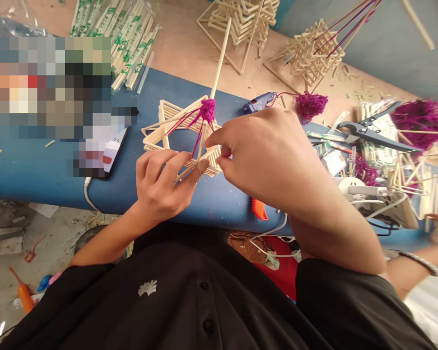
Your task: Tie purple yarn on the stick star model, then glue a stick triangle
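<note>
Head view: blue table (211,206) across the middle, grey wall (394,53) at two o'clock! Stick frame (165,138) sits just off centre toward ten; left hand (164,180), from eight, pinches its near edge; right hand (266,146) arches from four, grip impossible to tell.
</note>
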Motion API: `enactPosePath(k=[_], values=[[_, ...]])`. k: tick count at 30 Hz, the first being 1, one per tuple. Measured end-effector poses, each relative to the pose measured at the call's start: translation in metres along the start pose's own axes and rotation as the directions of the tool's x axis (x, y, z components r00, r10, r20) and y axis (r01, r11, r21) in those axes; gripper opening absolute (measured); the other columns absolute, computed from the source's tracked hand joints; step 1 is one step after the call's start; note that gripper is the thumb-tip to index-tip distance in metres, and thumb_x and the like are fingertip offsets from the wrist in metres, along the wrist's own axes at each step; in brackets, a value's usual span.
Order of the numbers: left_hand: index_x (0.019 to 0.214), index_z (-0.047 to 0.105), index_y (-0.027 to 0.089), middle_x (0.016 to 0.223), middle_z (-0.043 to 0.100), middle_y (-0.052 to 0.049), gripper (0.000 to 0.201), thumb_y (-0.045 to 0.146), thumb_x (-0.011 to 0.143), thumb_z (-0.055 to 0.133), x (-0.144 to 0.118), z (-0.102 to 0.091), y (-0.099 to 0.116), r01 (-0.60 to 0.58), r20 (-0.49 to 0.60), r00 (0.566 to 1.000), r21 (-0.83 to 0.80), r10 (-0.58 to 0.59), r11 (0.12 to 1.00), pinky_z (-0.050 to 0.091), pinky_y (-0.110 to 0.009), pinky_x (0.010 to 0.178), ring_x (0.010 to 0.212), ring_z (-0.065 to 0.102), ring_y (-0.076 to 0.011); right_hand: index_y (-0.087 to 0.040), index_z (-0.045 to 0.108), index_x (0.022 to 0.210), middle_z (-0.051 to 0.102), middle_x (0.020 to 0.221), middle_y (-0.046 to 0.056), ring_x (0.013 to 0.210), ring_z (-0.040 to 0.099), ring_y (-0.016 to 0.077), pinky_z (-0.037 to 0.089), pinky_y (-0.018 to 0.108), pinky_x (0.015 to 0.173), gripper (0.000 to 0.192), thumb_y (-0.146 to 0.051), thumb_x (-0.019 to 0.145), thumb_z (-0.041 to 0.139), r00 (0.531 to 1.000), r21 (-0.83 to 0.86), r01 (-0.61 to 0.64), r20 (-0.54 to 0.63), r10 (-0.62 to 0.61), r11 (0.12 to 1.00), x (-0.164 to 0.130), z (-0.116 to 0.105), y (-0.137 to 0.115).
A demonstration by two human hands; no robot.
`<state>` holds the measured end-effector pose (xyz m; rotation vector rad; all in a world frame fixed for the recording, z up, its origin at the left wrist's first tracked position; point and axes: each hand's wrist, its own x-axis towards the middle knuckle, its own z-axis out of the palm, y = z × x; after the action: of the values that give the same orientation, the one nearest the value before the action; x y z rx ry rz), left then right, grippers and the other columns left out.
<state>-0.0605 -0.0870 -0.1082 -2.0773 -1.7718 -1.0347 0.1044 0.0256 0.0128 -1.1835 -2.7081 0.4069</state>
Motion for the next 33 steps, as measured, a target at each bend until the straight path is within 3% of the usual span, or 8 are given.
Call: enactPosePath(k=[5, 9, 15, 21, 27, 33], values=[[0.122, 0.082, 0.04, 0.107, 0.08, -0.004, 0.034, 0.023, 0.093, 0.075, 0.008, -0.002, 0.002, -0.153, -0.162, 0.972, 0.1, 0.168, 0.983, 0.051, -0.043, 0.093, 0.104, 0.068, -0.0246, -0.024, 0.078, 0.078, 0.072, 0.071, 0.009, 0.084, 0.072, 0.0278, 0.046, 0.041, 0.082, 0.013, -0.018, 0.083, 0.067, 0.963, -0.2, -0.086, 0.233, 0.132, 0.976, 0.009, -0.014, -0.016], [0.121, 0.082, 0.034, 0.103, 0.08, -0.004, 0.033, 0.019, 0.093, 0.076, 0.013, -0.002, 0.003, -0.175, -0.232, 0.954, 0.084, 0.19, 0.981, 0.051, -0.039, 0.095, 0.103, 0.068, -0.0222, -0.024, 0.08, 0.085, 0.074, 0.079, 0.014, 0.089, 0.073, 0.0336, 0.043, 0.042, 0.079, 0.016, -0.021, 0.086, 0.064, 0.926, -0.29, -0.088, 0.33, 0.185, 0.953, 0.013, -0.018, -0.023], [0.123, 0.081, 0.029, 0.105, 0.08, -0.006, 0.033, 0.016, 0.092, 0.078, 0.012, -0.001, 0.003, -0.178, -0.241, 0.953, 0.04, 0.182, 0.983, 0.05, -0.04, 0.097, 0.105, 0.067, -0.0233, -0.026, 0.08, 0.085, 0.066, 0.069, 0.014, 0.082, 0.07, 0.0342, 0.04, 0.043, 0.076, 0.016, -0.02, 0.082, 0.066, 0.923, -0.308, -0.012, 0.363, 0.129, 0.951, 0.02, -0.019, -0.021], [0.122, 0.082, 0.025, 0.105, 0.08, -0.008, 0.032, 0.016, 0.091, 0.08, 0.011, -0.001, 0.003, -0.183, -0.245, 0.952, 0.022, 0.182, 0.983, 0.049, -0.041, 0.098, 0.106, 0.066, -0.0239, -0.033, 0.08, 0.088, 0.056, 0.063, 0.013, 0.077, 0.064, 0.0322, 0.034, 0.043, 0.067, 0.02, -0.024, 0.082, 0.063, 0.904, -0.44, 0.058, 0.404, 0.14, 0.896, 0.028, -0.022, -0.021], [0.122, 0.082, 0.028, 0.106, 0.08, -0.006, 0.031, 0.015, 0.093, 0.077, 0.011, 0.0, 0.003, -0.175, -0.236, 0.956, 0.027, 0.176, 0.984, 0.049, -0.041, 0.097, 0.105, 0.068, -0.0234, -0.019, 0.075, 0.082, 0.069, 0.075, 0.014, 0.079, 0.069, 0.029, 0.04, 0.037, 0.07, 0.009, -0.017, 0.082, 0.066, 0.924, -0.402, -0.016, 0.345, 0.168, 0.916, 0.021, -0.014, -0.026], [0.118, 0.082, 0.023, 0.105, 0.08, -0.008, 0.027, 0.016, 0.095, 0.072, 0.011, -0.001, 0.004, -0.182, -0.234, 0.955, 0.025, 0.183, 0.983, 0.051, -0.042, 0.097, 0.104, 0.068, -0.0244, -0.014, 0.079, 0.097, 0.077, 0.098, 0.016, 0.08, 0.071, 0.0257, 0.037, 0.033, 0.068, 0.022, -0.016, 0.089, 0.059, 0.936, -0.386, -0.033, 0.312, 0.164, 0.922, 0.014, -0.005, -0.028]])
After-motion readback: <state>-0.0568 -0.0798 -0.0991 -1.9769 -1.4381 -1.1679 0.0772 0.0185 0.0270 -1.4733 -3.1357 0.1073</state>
